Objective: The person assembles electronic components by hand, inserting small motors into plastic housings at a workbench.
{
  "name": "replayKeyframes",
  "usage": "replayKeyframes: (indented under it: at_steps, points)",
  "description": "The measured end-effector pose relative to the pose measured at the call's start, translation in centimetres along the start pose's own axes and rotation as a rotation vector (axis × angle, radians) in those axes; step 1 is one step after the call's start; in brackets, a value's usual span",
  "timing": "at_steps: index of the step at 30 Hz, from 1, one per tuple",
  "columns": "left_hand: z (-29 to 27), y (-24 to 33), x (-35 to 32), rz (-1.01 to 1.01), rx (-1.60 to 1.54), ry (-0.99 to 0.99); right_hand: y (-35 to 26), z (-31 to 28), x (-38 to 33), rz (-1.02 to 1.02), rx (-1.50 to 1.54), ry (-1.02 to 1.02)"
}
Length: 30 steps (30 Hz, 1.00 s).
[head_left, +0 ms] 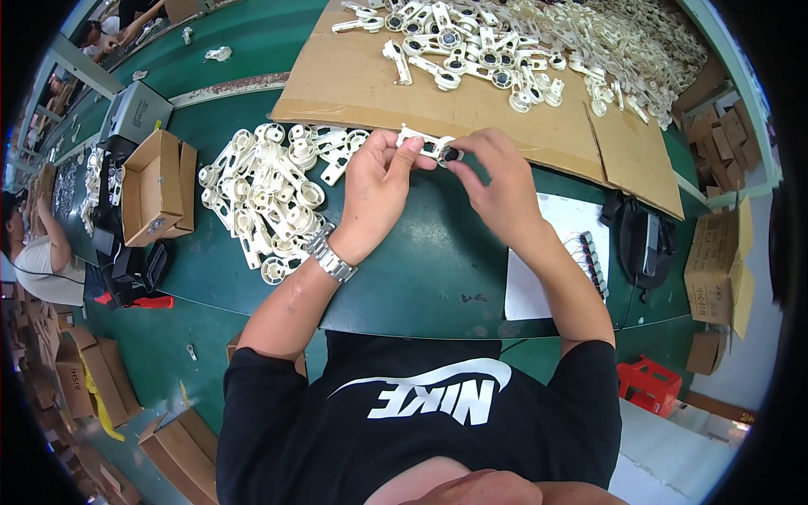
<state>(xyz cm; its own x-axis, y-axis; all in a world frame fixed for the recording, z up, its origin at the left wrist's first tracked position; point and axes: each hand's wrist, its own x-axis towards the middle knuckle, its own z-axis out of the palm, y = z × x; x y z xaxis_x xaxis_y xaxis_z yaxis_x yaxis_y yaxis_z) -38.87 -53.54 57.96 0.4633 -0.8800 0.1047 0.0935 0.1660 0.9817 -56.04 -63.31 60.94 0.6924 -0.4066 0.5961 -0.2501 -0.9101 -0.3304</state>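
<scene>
Black disc (449,154), by judgement, being seated in a white plastic part (422,137) just off the cardboard sheet's (341,88) near edge.
Nearer than the sheet, rightward: row of small round pieces (594,268) on white paper (530,290). Leftward: loose white parts (261,189) heaped. White part gripped by left hand (376,189) thumb and fingers; disc pinched between right hand (502,189) thumb and forefinger. Steady support, even pressure seemingly called for next. On the sheet: dark-centred parts (449,39) strewn.

There are two hands (376,194), one held white part (429,144), one wristwatch (332,255), one red stool (650,383) and two large heaps (268,189) (pieces uncountable).
</scene>
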Motion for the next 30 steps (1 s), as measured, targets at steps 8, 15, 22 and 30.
replayKeyframes:
  at_steps: [8,15,22,30]
  points:
    - [-0.4,0.3,-0.4,0.032,0.036,-0.114,0.5,-2.0,1.2,0.72,0.852,-0.388]
    - [0.1,0.5,-0.6,0.055,0.024,-0.133,2.0,-0.7,0.0,0.799,1.017,-0.346]
    - [0.2,0.1,-0.4,0.073,0.01,-0.105,1.5,-1.0,0.4,0.833,0.895,-0.357]
    - [0.4,-0.1,-0.6,0.083,-0.053,-0.128,1.9,-0.5,0.2,0.859,0.922,-0.333]
